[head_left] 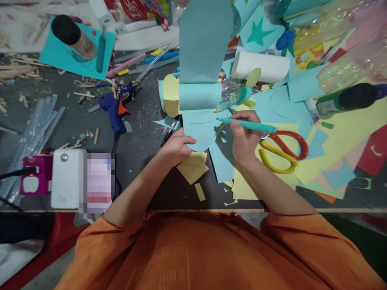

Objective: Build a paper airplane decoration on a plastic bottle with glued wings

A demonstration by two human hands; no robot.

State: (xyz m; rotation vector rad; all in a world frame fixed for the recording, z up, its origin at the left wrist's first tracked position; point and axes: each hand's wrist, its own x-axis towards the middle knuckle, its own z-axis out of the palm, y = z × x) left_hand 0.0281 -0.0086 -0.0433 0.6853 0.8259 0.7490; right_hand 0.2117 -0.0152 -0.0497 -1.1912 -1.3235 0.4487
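A clear plastic bottle (pixel 231 94) lies on its side, wrapped in light-blue paper (pixel 199 96), with yellow paper ovals at its ends. A broad blue paper wing (pixel 205 40) extends from its far side, and a shorter blue paper flap (pixel 198 131) from its near side. My left hand (pixel 178 146) grips the near flap's lower left edge, thumb on top, the other fingers mostly hidden beneath. In my right hand (pixel 246 137) is a teal marker (pixel 248 125), its tip just right of the flap. One thin teal line crosses the flap.
Red-and-yellow scissors (pixel 284 151) lie close beside my right hand. A blue glue gun (pixel 115 108) is on the left, with a power bank (pixel 67 177) nearer the table edge. Paper scraps, a white roll (pixel 261 66) and bottles crowd the right side.
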